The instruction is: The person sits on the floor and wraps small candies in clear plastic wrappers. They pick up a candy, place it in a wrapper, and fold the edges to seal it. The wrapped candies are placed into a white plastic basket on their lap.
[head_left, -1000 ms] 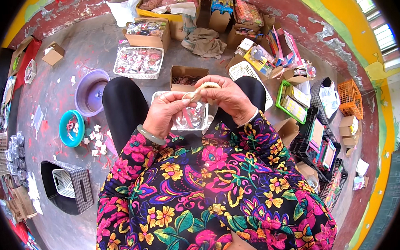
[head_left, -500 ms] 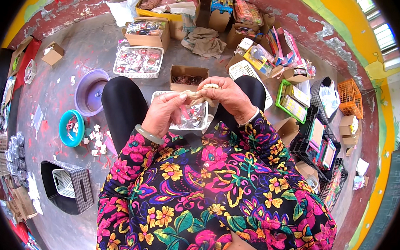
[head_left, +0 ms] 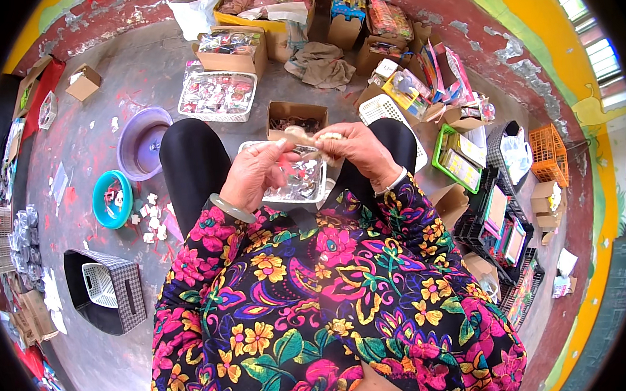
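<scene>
Between my hands is a soft beige band-like piece (head_left: 297, 135) with a row of pale bumps, perhaps beads, at its right end. My left hand (head_left: 253, 175) pinches its left side between thumb and forefinger, the other fingers loosely curled. On its right side, my right hand (head_left: 357, 150) grips it with thumb and fingers, which hide part of it. Below, between my knees, a white basket (head_left: 284, 200) holds small clear-wrapped items. Just beyond my hands stands an open cardboard box (head_left: 278, 134) with dark reddish-brown things inside.
Farther off is another white basket (head_left: 233, 117) of packaged items. A purple basin (head_left: 129, 146) and a teal basin (head_left: 101, 217) stand on the left beside white scraps (head_left: 155, 225). A green tray (head_left: 439, 148), black crates (head_left: 465, 222) and an orange crate (head_left: 548, 154) are on the right.
The beige piece has turned, and its left end now stands higher between my hands. My left-hand fingers have shifted and loosened a little; my right hand has hardly moved.
</scene>
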